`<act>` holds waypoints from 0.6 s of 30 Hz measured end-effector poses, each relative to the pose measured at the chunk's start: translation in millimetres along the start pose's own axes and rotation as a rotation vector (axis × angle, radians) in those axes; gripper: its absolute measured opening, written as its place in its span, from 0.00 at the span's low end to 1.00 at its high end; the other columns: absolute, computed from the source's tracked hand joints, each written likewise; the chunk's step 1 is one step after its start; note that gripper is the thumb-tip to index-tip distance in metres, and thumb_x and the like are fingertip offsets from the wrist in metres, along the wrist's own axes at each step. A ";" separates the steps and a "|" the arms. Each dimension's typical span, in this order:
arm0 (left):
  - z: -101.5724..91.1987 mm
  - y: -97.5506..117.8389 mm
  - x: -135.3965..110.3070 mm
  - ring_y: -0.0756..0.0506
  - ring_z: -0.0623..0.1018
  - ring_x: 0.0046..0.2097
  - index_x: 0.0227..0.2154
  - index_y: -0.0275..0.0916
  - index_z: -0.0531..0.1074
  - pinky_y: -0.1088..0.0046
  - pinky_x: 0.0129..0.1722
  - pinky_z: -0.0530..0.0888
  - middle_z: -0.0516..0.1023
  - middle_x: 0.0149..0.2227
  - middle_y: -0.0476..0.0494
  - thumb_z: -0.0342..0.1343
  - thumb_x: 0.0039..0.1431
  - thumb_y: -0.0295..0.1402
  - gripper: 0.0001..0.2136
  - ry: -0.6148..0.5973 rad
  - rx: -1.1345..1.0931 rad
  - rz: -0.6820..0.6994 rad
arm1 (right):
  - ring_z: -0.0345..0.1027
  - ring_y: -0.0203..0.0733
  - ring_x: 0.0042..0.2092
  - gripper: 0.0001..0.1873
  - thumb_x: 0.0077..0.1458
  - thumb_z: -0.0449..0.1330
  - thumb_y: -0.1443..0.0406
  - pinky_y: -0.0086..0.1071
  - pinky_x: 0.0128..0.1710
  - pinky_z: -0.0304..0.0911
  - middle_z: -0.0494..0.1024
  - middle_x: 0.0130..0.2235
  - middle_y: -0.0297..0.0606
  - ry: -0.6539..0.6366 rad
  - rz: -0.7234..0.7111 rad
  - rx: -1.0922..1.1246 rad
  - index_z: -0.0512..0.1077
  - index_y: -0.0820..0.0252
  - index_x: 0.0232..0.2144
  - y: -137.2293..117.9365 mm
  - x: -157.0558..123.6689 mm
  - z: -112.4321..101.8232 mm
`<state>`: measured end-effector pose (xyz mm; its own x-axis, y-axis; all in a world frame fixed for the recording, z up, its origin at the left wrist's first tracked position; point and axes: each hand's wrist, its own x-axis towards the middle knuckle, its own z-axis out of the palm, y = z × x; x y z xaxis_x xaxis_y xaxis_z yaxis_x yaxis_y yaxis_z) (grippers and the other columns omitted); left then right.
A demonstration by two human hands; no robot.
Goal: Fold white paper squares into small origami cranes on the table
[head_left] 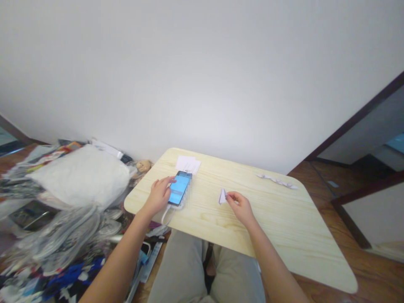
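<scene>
A smartphone [178, 190] with a lit blue screen lies on the left part of the pale wooden table [252, 227], a white cable running from its lower end. My left hand [160, 192] is at its left side, fingers stretched out, with a fingertip over the screen. Between the thumb and fingers of my right hand [240, 206] is a small folded piece of white paper [222, 196], standing as a narrow triangle near the table's middle. White paper sheets [187, 163] lie just behind the phone.
A strip of small folded white pieces [276, 181] lies at the table's back right. Left of the table, a large white bag [85, 174] rests on piled plastic-wrapped goods and cloth. A white wall [202, 84] stands behind the table; a doorway is at right.
</scene>
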<state>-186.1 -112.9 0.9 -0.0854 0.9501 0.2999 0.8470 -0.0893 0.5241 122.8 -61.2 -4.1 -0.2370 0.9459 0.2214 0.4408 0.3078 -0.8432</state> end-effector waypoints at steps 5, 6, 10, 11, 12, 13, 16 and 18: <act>-4.1 -1.8 0.5 0.44 0.68 0.50 0.46 0.38 0.64 0.60 0.50 0.61 0.72 0.46 0.44 0.40 0.53 0.26 0.18 0.067 -0.023 0.047 | 0.69 0.41 0.33 0.10 0.49 0.54 0.62 0.33 0.35 0.64 0.76 0.30 0.39 0.000 -0.023 -0.014 0.72 0.61 0.28 -0.3 0.7 0.6; -5.8 0.3 -0.2 0.43 0.68 0.49 0.46 0.37 0.64 0.61 0.50 0.62 0.72 0.46 0.43 0.40 0.54 0.27 0.17 0.083 -0.029 0.055 | 0.69 0.40 0.33 0.09 0.49 0.54 0.62 0.33 0.35 0.64 0.76 0.30 0.39 -0.003 -0.030 -0.017 0.72 0.61 0.29 -0.8 0.5 0.8; -7.3 30.5 -6.8 0.43 0.69 0.47 0.44 0.38 0.65 0.62 0.48 0.64 0.72 0.45 0.42 0.44 0.57 0.33 0.13 0.156 -0.044 0.065 | 0.69 0.40 0.32 0.08 0.49 0.54 0.64 0.32 0.35 0.64 0.76 0.30 0.38 0.023 -0.086 -0.066 0.72 0.61 0.28 -8.3 -1.2 2.3; -4.8 43.2 -8.9 0.43 0.70 0.46 0.43 0.38 0.65 0.62 0.47 0.64 0.73 0.43 0.42 0.46 0.57 0.36 0.13 0.167 -0.049 0.072 | 0.69 0.39 0.32 0.08 0.49 0.54 0.64 0.31 0.34 0.64 0.76 0.29 0.38 0.039 -0.102 -0.092 0.72 0.60 0.27 -11.6 -1.7 3.0; -1.0 56.8 -10.7 0.42 0.70 0.45 0.43 0.38 0.66 0.62 0.46 0.65 0.73 0.42 0.42 0.48 0.56 0.38 0.14 0.148 -0.052 0.097 | 0.68 0.39 0.31 0.07 0.48 0.54 0.65 0.31 0.33 0.63 0.75 0.28 0.37 0.059 -0.115 -0.120 0.72 0.60 0.27 -15.4 -2.1 3.7; 4.0 70.7 -11.9 0.42 0.70 0.45 0.42 0.39 0.66 0.63 0.45 0.65 0.73 0.41 0.42 0.50 0.54 0.40 0.15 0.117 -0.065 0.124 | 0.68 0.38 0.30 0.07 0.48 0.54 0.65 0.31 0.33 0.63 0.75 0.27 0.37 0.077 -0.124 -0.150 0.72 0.60 0.26 -19.4 -2.5 4.5; 22.2 106.0 -10.8 0.43 0.72 0.40 0.40 0.39 0.66 0.65 0.40 0.67 0.73 0.35 0.44 0.55 0.48 0.46 0.20 0.100 -0.121 0.136 | 0.66 0.38 0.28 0.07 0.48 0.55 0.64 0.30 0.31 0.61 0.74 0.25 0.36 0.113 -0.148 -0.220 0.71 0.59 0.23 -29.9 -3.0 5.8; 32.2 120.1 -6.5 0.44 0.72 0.36 0.36 0.38 0.67 0.67 0.36 0.68 0.73 0.32 0.44 0.56 0.45 0.49 0.20 0.108 -0.128 0.108 | 0.66 0.38 0.28 0.08 0.48 0.55 0.63 0.30 0.31 0.61 0.74 0.25 0.36 0.118 -0.172 -0.238 0.71 0.59 0.23 -34.0 -2.9 4.8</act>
<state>-66.9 -120.2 36.3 -0.0595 0.8962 0.4397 0.7812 -0.2324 0.5794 104.4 -74.9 21.6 -0.2293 0.8791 0.4179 0.5969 0.4661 -0.6530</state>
